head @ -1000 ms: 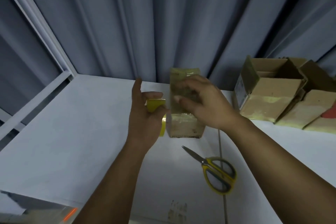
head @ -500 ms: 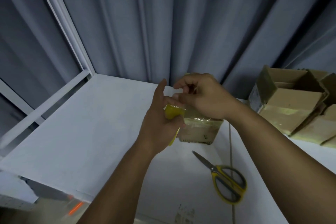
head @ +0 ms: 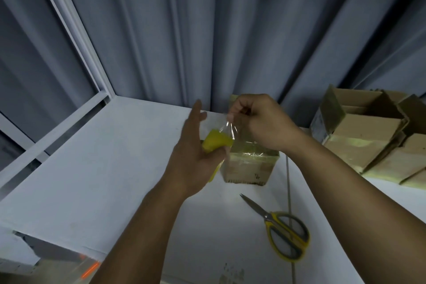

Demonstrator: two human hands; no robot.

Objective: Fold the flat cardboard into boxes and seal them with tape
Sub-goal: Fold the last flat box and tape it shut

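Note:
A small cardboard box (head: 250,166) with shiny tape over its top stands on the white table (head: 103,168), mostly behind my hands. My left hand (head: 193,154) holds a yellow roll of clear tape (head: 216,143) in its palm, with the thumb curled round the roll and the fingers pointing up. My right hand (head: 260,120) pinches the free end of the tape strip (head: 229,129) and holds it stretched up from the roll, above the box.
Yellow-handled scissors (head: 283,235) lie shut on the table to the front right. Several folded cardboard boxes (head: 359,136) are piled at the right against the grey curtain (head: 230,30). A white frame (head: 69,18) runs along the left.
My right hand left the box's top, took the tape end and drew it up off the roll. The box now stands lower on the table. The view has shifted a little.

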